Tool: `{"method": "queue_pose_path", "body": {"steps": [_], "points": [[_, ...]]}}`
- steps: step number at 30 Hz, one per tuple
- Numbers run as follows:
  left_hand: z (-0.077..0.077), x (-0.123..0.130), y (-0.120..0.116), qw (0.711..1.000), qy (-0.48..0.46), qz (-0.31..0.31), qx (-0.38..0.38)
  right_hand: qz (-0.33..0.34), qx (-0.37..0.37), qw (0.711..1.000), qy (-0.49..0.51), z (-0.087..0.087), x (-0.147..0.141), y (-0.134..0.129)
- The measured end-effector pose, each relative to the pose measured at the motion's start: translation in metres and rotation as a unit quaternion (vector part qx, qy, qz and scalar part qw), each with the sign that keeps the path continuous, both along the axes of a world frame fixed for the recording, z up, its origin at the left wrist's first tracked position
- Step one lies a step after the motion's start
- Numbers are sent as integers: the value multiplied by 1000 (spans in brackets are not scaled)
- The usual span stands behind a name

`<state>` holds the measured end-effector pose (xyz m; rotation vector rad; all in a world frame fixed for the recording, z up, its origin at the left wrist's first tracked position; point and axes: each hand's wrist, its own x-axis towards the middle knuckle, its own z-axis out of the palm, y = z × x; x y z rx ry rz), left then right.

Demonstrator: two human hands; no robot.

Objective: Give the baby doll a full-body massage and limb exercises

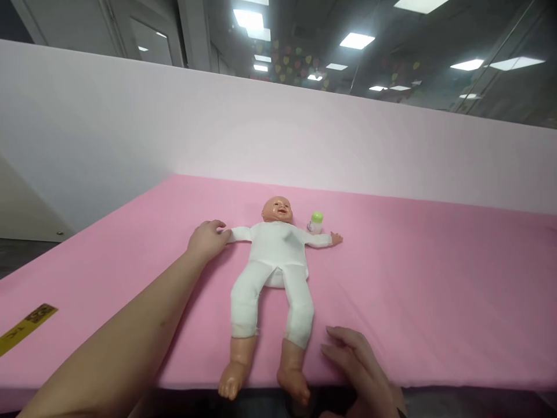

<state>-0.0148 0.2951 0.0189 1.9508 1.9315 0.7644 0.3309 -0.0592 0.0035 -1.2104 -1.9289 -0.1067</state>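
A baby doll (278, 249) in a white suit lies face up on the pink mat (418, 290), its arms spread and its feet at the front edge. My left hand (209, 239) is closed over the doll's hand at the left of the picture, hiding it. Near the front edge, right of the doll's feet, my right hand (359, 366) has its fingers apart, with nothing in them. A small clear bottle with a green cap (317, 218) stands beside the doll's head, just behind its other arm.
A white wall panel (278, 133) rises behind the mat, with dark glass reflecting ceiling lights (357, 40) above it. A yellow label strip (26, 329) lies at the mat's left front.
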Motion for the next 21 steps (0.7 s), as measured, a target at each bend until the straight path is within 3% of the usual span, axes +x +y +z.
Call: {"method": "queue_pose_path", "body": {"steps": [4,8,11,16,21], "points": [[6,-12,-4,997,76,-7,-25,3,-13,993,-117,-8,-13,2],[8,-30,-3,989,115,-15,-95,-52,-33,984,-168,-14,-34,9],[9,-38,-1,986,107,-8,-125,-87,-42,987,-128,-14,-47,13],[13,-41,-1,996,52,-7,-68,-61,-36,997,-32,-7,-47,10],[13,-32,-4,987,-162,-4,-17,-49,-56,990,123,-4,-37,0]]}}
